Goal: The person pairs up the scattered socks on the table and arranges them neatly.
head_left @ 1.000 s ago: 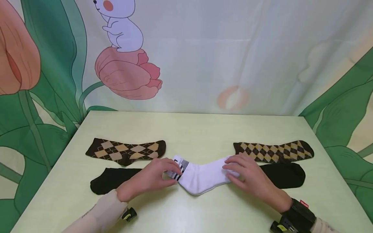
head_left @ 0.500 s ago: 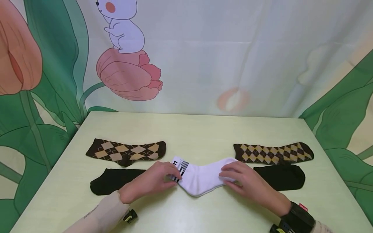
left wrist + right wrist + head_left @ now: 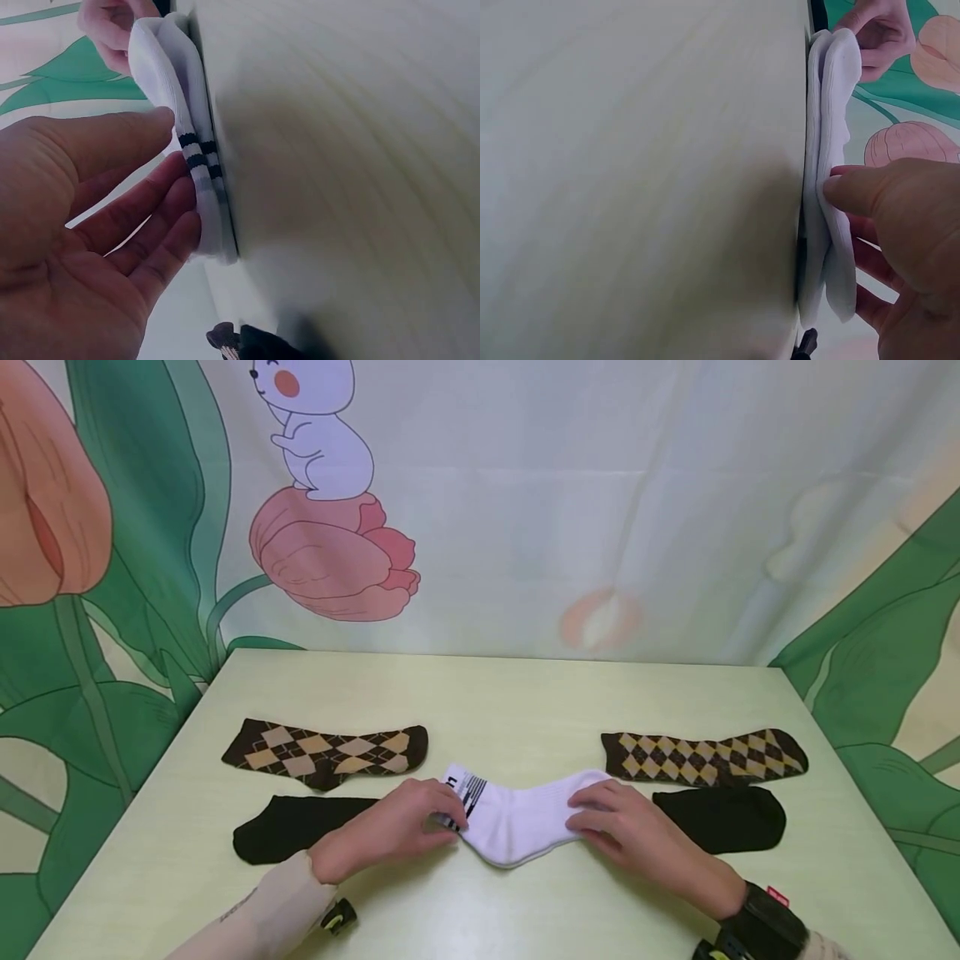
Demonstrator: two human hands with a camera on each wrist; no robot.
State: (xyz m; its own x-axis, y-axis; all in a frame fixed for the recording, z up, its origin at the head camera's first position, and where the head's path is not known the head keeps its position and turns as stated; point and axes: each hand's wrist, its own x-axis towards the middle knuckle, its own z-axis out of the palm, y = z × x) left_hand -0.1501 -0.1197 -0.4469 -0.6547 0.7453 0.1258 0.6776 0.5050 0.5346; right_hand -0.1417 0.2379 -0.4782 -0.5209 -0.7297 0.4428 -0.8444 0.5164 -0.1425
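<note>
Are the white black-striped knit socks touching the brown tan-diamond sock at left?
Apart: the head view shows bare pale table between the white socks and brown sock.

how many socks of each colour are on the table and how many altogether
white socks, stacked: 2, one on top, one beneath
black socks: 2
brown diamond-patterned socks: 2
total: 6 socks
</note>
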